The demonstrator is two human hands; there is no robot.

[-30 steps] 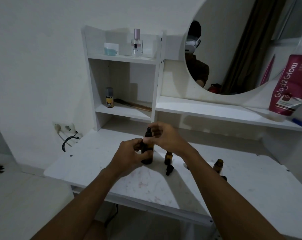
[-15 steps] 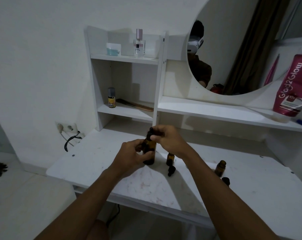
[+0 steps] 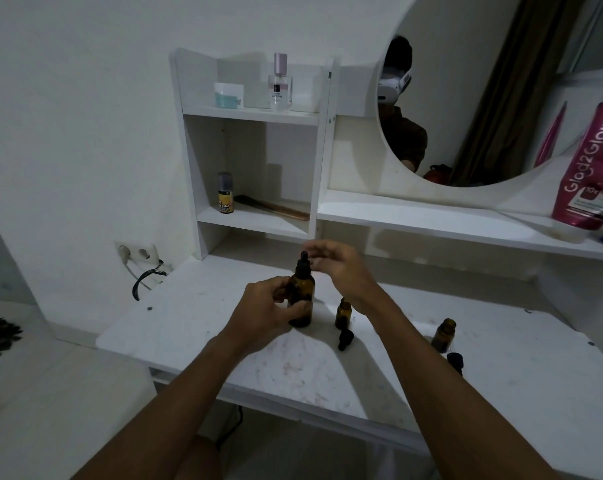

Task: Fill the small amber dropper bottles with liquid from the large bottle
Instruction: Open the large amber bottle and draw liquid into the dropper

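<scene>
My left hand (image 3: 265, 310) grips the large amber glass bottle (image 3: 301, 292), frame centre, capped. My right hand (image 3: 341, 265) hovers beside its top, fingers loose, empty. The small amber dropper bottle (image 3: 343, 311) beside it and the second small amber bottle (image 3: 443, 336) at lower right stand uncapped. I judge filling unstarted.

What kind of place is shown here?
Probably a dressing table in a home bedroom: a round wall mirror above white shelves, a clear glass perfume bottle with a pink cap, and a brown comb.
</scene>
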